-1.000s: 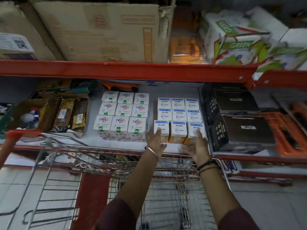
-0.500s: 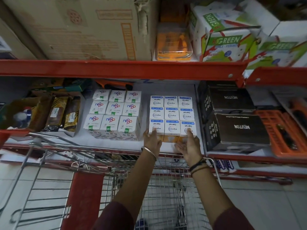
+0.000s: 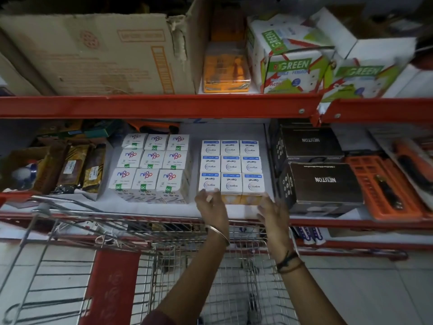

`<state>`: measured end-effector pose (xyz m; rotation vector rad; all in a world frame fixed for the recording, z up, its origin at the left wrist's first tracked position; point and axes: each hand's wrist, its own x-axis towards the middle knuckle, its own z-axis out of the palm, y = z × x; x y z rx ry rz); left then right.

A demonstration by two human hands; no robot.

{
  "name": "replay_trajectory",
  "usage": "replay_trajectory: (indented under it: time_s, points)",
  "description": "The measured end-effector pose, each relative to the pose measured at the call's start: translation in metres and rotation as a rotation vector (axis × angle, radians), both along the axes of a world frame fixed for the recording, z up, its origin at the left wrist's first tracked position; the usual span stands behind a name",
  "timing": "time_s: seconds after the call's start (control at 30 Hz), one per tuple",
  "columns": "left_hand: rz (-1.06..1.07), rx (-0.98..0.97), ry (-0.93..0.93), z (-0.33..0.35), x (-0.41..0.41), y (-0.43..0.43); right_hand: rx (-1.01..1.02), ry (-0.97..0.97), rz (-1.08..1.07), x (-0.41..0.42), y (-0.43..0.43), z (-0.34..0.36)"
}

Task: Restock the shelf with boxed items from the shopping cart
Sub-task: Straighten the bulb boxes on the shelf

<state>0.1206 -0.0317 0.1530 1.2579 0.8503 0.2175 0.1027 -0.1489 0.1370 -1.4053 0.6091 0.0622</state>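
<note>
Hands have pulled back off the Wipro boxes (image 3: 230, 171): left hand (image 3: 210, 204) and right hand (image 3: 271, 211) both released, fingers spread, just in front of the stack. Boxes sit squared on the shelf (image 3: 234, 213). Placement looks done; cart (image 3: 210, 277) next.

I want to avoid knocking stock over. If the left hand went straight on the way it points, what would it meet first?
Probably the front left box of the blue-and-white stack: the left hand is open, fingers aimed at it, apparently almost touching.
</note>
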Motion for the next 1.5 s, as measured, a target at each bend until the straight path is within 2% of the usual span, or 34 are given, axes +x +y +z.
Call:
replay_trajectory:
  time_s: [0.1, 0.2, 0.33, 0.4, 0.47, 0.6, 0.83, 1.13, 1.33, 1.43, 1.5]
  points:
    - [-0.307, 0.339, -0.249, 0.016, -0.026, -0.038, -0.282, -0.222, -0.035, -0.026, -0.037, 0.028]
    - [-0.655, 0.779, -0.421, 0.018, -0.031, -0.069, -0.531, -0.355, -0.014, -0.031, -0.088, 0.042]
    - [-0.984, 1.300, -0.436, 0.008, -0.012, -0.111, -0.974, -0.357, 0.269, -0.009, -0.157, 0.036]
    - [-1.046, 1.540, -0.400, -0.004, 0.000, -0.130, -1.174, -0.333, 0.470, 0.004, -0.184, 0.028]
    - [-1.069, 1.678, -0.316, -0.014, 0.009, -0.142, -1.365, -0.297, 0.651, 0.015, -0.198, 0.020]
    - [-1.085, 1.767, -0.240, -0.021, 0.016, -0.151, -1.565, -0.300, 0.826, 0.027, -0.200, 0.015]
    - [-1.075, 1.921, -0.167, -0.010, 0.018, -0.149, -1.602, -0.253, 0.794, 0.042, -0.196, 0.009]
    - [-1.087, 1.909, -0.121, -0.014, 0.029, -0.152, -1.636, -0.265, 0.792, 0.051, -0.194, 0.012]
    - [-1.125, 1.785, -0.060, -0.007, 0.028, -0.152, -1.617, -0.270, 0.800, 0.050, -0.197, 0.012]
    - [-1.243, 1.746, -0.153, 0.009, 0.029, -0.140, -1.549, -0.319, 0.777, 0.044, -0.194, 0.024]
    - [-1.182, 1.697, -0.238, 0.034, 0.027, -0.128, -1.475, -0.395, 0.696, 0.014, -0.193, 0.021]
